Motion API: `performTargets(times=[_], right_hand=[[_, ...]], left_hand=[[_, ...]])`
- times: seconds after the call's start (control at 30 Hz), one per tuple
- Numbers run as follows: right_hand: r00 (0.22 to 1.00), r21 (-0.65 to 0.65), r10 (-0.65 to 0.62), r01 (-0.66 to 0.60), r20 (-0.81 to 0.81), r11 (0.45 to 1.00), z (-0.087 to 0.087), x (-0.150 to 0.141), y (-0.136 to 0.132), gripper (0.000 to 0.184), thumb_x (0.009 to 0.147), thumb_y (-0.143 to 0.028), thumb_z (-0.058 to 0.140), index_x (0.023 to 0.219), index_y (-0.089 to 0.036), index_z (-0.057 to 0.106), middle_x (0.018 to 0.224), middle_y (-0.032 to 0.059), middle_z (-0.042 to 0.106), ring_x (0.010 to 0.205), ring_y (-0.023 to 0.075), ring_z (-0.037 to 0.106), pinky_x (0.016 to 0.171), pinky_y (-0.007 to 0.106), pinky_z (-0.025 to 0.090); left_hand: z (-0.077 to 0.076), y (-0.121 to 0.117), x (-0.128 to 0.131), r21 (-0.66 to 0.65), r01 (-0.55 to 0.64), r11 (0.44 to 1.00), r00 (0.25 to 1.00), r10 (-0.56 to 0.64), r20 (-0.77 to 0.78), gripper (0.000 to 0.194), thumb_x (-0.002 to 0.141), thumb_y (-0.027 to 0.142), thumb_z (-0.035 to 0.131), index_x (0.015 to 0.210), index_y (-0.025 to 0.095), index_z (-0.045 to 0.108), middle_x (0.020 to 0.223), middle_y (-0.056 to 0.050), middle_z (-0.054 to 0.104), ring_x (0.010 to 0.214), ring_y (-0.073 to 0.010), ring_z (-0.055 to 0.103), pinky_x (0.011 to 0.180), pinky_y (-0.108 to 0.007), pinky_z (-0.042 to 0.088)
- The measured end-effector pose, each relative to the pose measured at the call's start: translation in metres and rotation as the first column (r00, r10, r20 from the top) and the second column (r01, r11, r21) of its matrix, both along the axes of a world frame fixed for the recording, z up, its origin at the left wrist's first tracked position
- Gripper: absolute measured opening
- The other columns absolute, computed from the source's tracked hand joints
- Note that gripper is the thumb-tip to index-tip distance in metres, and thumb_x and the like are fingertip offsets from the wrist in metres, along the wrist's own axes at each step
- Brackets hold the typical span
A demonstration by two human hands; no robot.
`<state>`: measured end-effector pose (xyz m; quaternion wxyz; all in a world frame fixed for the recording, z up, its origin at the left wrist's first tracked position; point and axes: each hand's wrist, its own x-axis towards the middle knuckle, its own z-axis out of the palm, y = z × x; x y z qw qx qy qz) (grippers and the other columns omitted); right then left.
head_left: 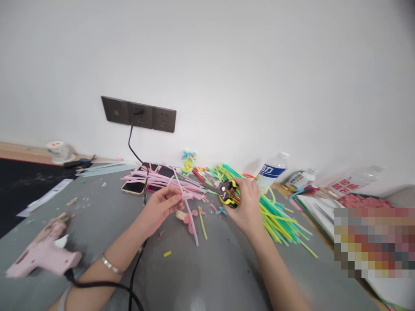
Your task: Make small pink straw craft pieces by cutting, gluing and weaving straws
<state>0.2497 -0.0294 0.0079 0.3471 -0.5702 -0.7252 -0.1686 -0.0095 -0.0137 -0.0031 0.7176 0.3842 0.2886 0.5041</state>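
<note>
My left hand [164, 205] pinches a slim pink stick [192, 220] between thumb and fingertips; its lower end slants down above the table. In my right hand [248, 203] are scissors [223, 188] with yellow-and-black handles, their dark blades pointing left toward the pink stick. Behind my left hand lies a bundle of pink sticks [155, 177]. Beside and behind my right hand spreads a pile of green and yellow sticks [275, 220]. A curled pink piece [188, 219] and a short yellow-green stick [202, 224] rest on the table below the hands.
A pink glue gun [45, 259] lies at left, its black cable running past my left forearm. Phones [133, 187] lie under the pink bundle. A small yellow-and-blue figure [188, 162] and a bottle [272, 170] stand by the wall. Papers [316, 211] lie at right.
</note>
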Motion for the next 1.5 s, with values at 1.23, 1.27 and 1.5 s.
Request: performTargets(times=[1.23,1.27,1.5], right_hand=[[0.94,-0.077,0.33,-0.324,0.086,0.943,-0.014,-0.002,-0.012,0.045,0.071,-0.011,0.057,0.113,-0.025,0.048,0.099,0.0072,0.061,0.093,0.0289,0.056,0.086,0.044,0.034],[0.942,-0.076,0.325,-0.319,0.086,0.945,-0.013,-0.002,-0.013,0.046,0.071,-0.011,0.057,0.113,-0.025,0.048,0.099,0.007,0.061,0.093,0.0289,0.056,0.085,0.044,0.034],[0.944,-0.072,0.319,-0.313,0.088,0.947,-0.012,-0.001,-0.013,0.043,0.072,-0.01,0.056,0.111,-0.025,0.047,0.099,0.0073,0.062,0.093,0.0281,0.056,0.085,0.043,0.033]], left_hand=[[0.005,-0.008,-0.003,-0.141,0.303,0.943,0.926,-0.326,-0.191,0.024,0.064,0.034,0.088,0.07,0.014,0.076,0.061,-0.003,0.071,0.055,-0.0109,0.062,0.058,-0.021,0.049],[0.006,-0.008,-0.003,-0.14,0.311,0.94,0.927,-0.332,-0.174,0.024,0.064,0.034,0.087,0.07,0.014,0.076,0.062,-0.004,0.072,0.055,-0.0112,0.062,0.059,-0.022,0.049],[0.011,-0.009,-0.001,-0.149,0.32,0.936,0.931,-0.34,-0.131,0.025,0.062,0.034,0.088,0.066,0.014,0.075,0.06,-0.004,0.072,0.054,-0.0117,0.064,0.058,-0.021,0.051]])
